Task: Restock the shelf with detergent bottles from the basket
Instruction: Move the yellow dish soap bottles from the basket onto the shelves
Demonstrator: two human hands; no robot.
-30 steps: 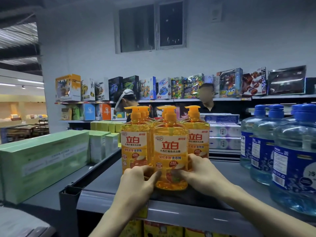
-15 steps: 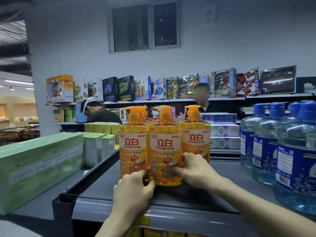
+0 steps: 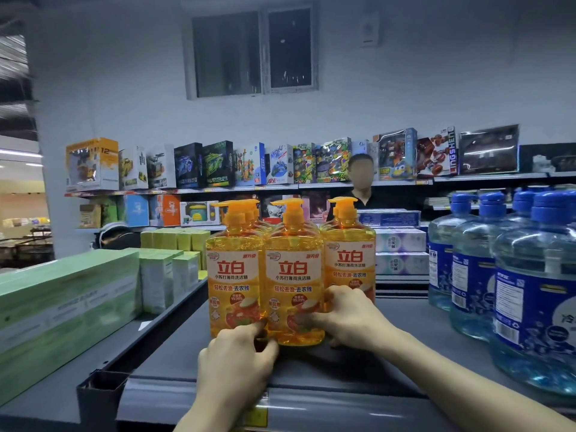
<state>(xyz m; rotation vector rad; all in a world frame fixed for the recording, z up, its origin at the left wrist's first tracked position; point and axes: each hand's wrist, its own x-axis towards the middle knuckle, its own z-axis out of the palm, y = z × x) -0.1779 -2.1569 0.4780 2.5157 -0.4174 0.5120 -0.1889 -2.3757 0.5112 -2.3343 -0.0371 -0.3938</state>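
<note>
Middle detergent bottle (image 3: 294,275) pushed back on shelf (image 3: 414,313), left hand (image 3: 240,360) and right hand (image 3: 349,319) grip clamped on it, water jugs (image 3: 530,307) right

At three o'clock we see big clear water jugs (image 3: 536,307) with blue caps and blue labels, standing in a row. At nine o'clock lie long pale green cartons (image 3: 68,304), with smaller green boxes (image 3: 157,283) upright just beyond them. Toward twelve, a far wall rack (image 3: 486,177) carries bright toy boxes (image 3: 218,163); a person in dark clothes (image 3: 361,194) stands before it. Higher at twelve we find a dark window (image 3: 254,53). White packs (image 3: 400,241) are stacked at one o'clock.
</note>
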